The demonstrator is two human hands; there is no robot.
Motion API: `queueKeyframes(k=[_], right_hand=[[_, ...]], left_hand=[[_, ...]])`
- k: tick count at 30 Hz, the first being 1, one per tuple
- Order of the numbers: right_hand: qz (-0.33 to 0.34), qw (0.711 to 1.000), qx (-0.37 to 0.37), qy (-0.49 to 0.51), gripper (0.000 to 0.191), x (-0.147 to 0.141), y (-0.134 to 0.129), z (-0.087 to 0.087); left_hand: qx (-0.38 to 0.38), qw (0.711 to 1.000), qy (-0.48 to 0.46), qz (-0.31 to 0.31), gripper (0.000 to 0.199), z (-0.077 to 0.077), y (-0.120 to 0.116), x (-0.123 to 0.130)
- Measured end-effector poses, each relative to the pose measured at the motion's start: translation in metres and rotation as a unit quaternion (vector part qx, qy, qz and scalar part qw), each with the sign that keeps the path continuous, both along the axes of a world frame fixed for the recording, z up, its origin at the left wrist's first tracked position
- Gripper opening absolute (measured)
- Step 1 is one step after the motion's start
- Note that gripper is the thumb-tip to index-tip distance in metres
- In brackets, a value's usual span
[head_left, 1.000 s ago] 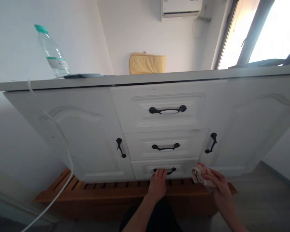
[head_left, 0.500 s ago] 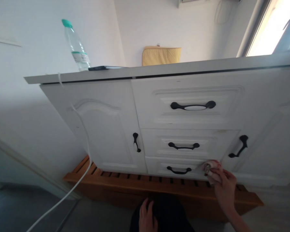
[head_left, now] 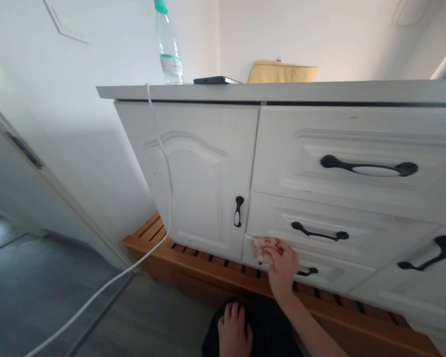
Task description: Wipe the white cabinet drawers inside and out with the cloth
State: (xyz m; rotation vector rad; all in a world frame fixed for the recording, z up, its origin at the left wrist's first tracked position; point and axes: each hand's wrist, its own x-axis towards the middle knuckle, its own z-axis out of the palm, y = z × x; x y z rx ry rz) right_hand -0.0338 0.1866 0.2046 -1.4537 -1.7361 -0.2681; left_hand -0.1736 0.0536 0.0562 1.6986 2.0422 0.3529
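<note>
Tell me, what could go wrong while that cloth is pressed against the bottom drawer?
The right hand presses the cloth on the bottom drawer right beside its black handle, so the cloth might snag there. A white cable hangs down from the cabinet top past the left door; a tug on it could perhaps disturb the water bottle above.

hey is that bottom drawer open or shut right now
Shut. The bottom drawer has its front flush with the middle drawer above, no gap showing. The right hand presses a cloth against its left end.
</note>
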Motion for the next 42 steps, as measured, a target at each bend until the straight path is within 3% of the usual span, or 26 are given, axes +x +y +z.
queueKeyframes(k=[3,6,11,16,20,23,29,31,33,36,39,42], right_hand=[[0.067,0.995,-0.002,-0.075,0.032,-0.050,0.016,0.010],[0.124,0.979,0.010,-0.162,0.023,-0.070,0.028,0.002],[0.165,0.959,0.014,-0.229,0.026,-0.044,0.025,-0.025],[0.135,0.969,0.018,-0.206,0.018,-0.004,0.016,-0.010],[0.093,0.960,0.045,-0.259,0.025,0.052,0.008,-0.002],[0.028,0.960,0.038,-0.276,0.037,0.118,-0.003,-0.010],[-0.084,0.966,-0.018,-0.244,0.032,0.258,-0.026,-0.026],[-0.129,0.968,-0.050,-0.207,0.030,0.288,-0.039,-0.032],[-0.136,0.976,-0.060,-0.159,0.031,0.299,-0.051,-0.035],[-0.038,0.992,-0.040,-0.113,0.041,0.266,-0.059,-0.028],[0.076,0.991,0.005,-0.109,0.045,0.180,-0.050,-0.011],[0.084,0.987,0.082,-0.109,0.037,0.083,-0.022,0.004]], left_hand=[[-0.011,1.000,-0.005,-0.013,0.049,0.006,0.000,-0.001],[-0.008,1.000,0.001,-0.019,0.047,0.007,0.000,-0.003],[0.006,1.000,0.009,-0.018,0.045,0.003,0.000,-0.005],[0.021,0.999,0.027,-0.028,0.045,-0.005,0.000,-0.004],[0.021,0.999,0.033,-0.023,0.046,-0.006,-0.001,-0.004],[0.021,0.999,0.030,-0.025,0.045,-0.003,-0.004,-0.007],[0.026,0.998,0.045,-0.028,0.044,-0.001,-0.003,-0.007],[0.028,0.998,0.050,-0.031,0.045,-0.003,-0.001,-0.003],[0.026,0.998,0.052,-0.034,0.044,-0.006,0.000,0.001],[0.019,0.998,0.043,-0.040,0.044,-0.008,0.001,0.006],[0.020,0.998,0.037,-0.045,0.046,-0.006,0.001,0.007],[0.018,0.998,0.044,-0.044,0.046,-0.003,-0.001,0.006]])
